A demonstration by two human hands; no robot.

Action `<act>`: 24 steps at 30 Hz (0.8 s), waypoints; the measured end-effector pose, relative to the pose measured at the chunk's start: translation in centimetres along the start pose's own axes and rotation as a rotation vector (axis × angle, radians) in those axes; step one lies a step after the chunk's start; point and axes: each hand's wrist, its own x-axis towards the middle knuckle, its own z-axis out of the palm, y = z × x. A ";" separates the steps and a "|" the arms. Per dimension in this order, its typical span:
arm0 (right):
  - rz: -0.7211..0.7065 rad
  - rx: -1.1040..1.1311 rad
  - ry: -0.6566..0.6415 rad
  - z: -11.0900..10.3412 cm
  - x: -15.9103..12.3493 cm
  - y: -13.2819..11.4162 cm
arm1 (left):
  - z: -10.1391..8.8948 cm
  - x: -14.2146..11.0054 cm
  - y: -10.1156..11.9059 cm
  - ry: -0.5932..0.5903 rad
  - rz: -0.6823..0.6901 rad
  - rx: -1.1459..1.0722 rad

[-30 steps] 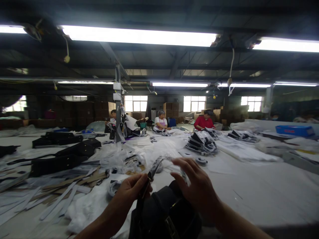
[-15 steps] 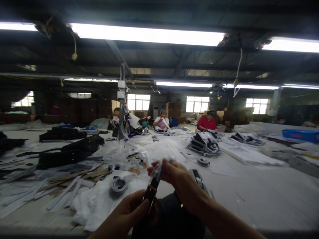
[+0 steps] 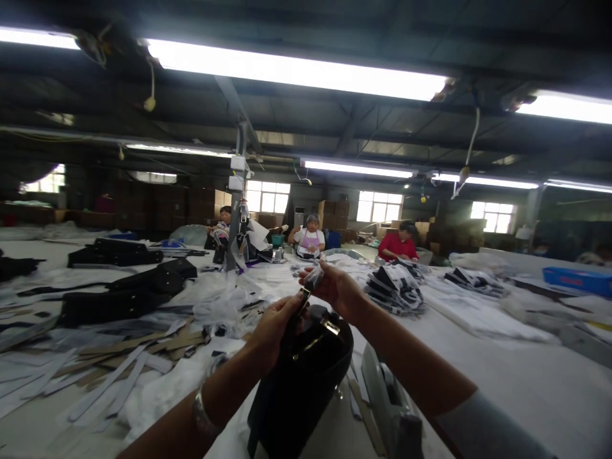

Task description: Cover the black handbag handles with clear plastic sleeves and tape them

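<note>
- I have the left hand (image 3: 273, 324) closed around a black strap (image 3: 292, 320), thumb and fingers just below a gold-coloured buckle (image 3: 306, 292).
- The right hand (image 3: 335, 285) is narrow, its fingers pinched on clear plastic film (image 3: 314, 275) at the strap's upper end, just above the buckle. I can't make out each fingertip; the film and the dim light blur them.
- The black bag (image 3: 303, 382) is at near centre, below both hands, its top open toward me. A gold-coloured clasp (image 3: 329, 327) shows at the far side of the opening. I cannot tell what bears the bag's weight.
- I note a bracelet (image 3: 203, 408) on the left wrist and a grey sleeve (image 3: 488, 421) over the right forearm.
- Just right of the bag, a grey device (image 3: 389, 398) sits on the white table (image 3: 507, 357), with thin strips between the two.
- Left side: loose strips (image 3: 129, 379), grey-white and brown, in an untidy spread. Beyond them lie black bags (image 3: 127, 293) with long straps.
- Ahead and to the right I log a stack of black-and-white pieces (image 3: 394, 290); farther right, a blue box (image 3: 576, 280).
- Across the table: one person in a pink apron (image 3: 310, 239), one in a red top (image 3: 398, 244), and another beside a grey pole (image 3: 240, 191).
- Cardboard boxes (image 3: 333, 213) are piled in the background, under long tube lights (image 3: 296, 69).
</note>
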 end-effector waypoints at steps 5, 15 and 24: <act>0.105 -0.016 0.042 -2.0 0.2 3.7 | -0.9 0.0 -3.5 0.012 -0.053 0.038; 0.063 -0.034 0.097 -2.9 0.9 5.3 | -0.8 1.5 -4.6 0.069 -0.047 0.180; 0.040 -0.255 -0.046 -4.2 -0.1 6.5 | -1.2 1.5 -5.4 0.075 -0.062 0.109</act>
